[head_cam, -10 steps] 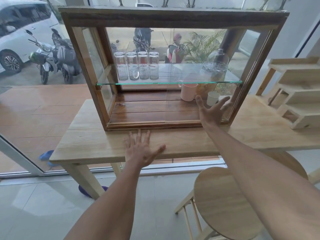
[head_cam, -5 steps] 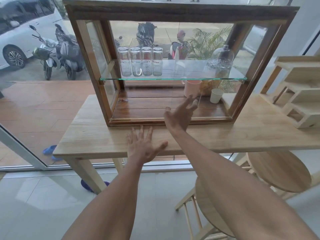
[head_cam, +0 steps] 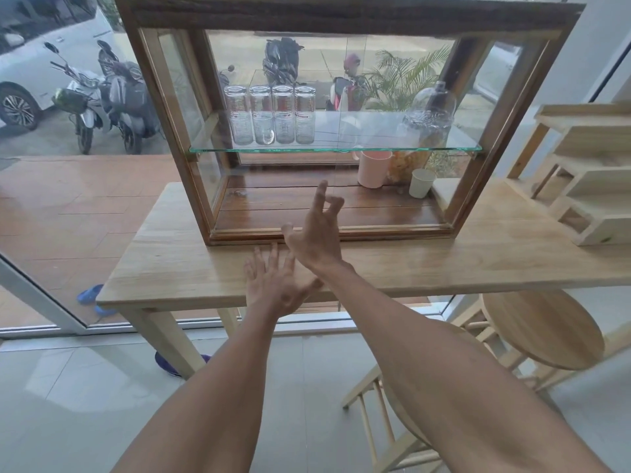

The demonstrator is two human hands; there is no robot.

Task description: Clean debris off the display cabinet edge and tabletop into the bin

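A wooden display cabinet [head_cam: 341, 15] with glass sides stands on a light wooden table [head_cam: 177, 264]. My right hand [head_cam: 316, 233] is at the cabinet's bottom front edge [head_cam: 392, 232], near the middle, fingers apart and holding nothing. My left hand [head_cam: 273, 285] lies flat on the tabletop just below it, fingers spread, partly under the right wrist. No debris is large enough to make out. No bin is in view.
Inside the cabinet, several glasses [head_cam: 269, 114] and a jar [head_cam: 428, 121] stand on a glass shelf, with a pink cup [head_cam: 374, 169] and a white cup [head_cam: 421, 182] below. A wooden rack [head_cam: 587, 172] sits at the table's right end. Round stools [head_cam: 543, 329] stand below.
My right hand has swept left along the cabinet's bottom front edge, from its right end to the middle. The left hand has stayed on the tabletop.
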